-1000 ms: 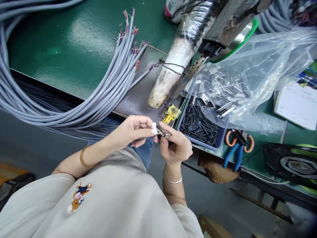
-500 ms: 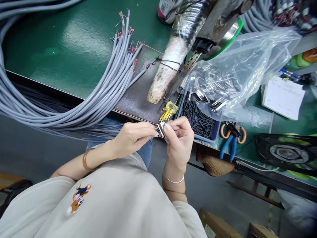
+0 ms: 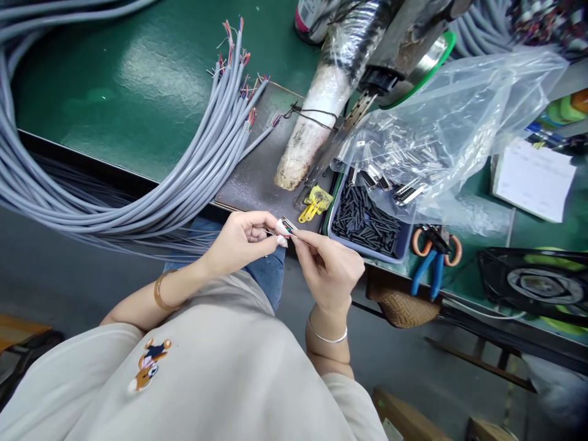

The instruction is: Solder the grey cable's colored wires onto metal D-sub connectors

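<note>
Connector (image 3: 289,226) sits pinched in the left hand (image 3: 245,240) while the right hand (image 3: 331,264) slants inward, pinching its wires (image 3: 288,237).

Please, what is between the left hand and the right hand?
The head view shows a small connector with coloured wires between the left hand and the right hand.

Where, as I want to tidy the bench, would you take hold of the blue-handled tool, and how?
I'd grip the two blue handles together, coming down from the front side of the green bench. They point toward that edge with a gap between them, while the dark head lies farther in, flanked by orange loops, so likely awkward to pinch.
</note>
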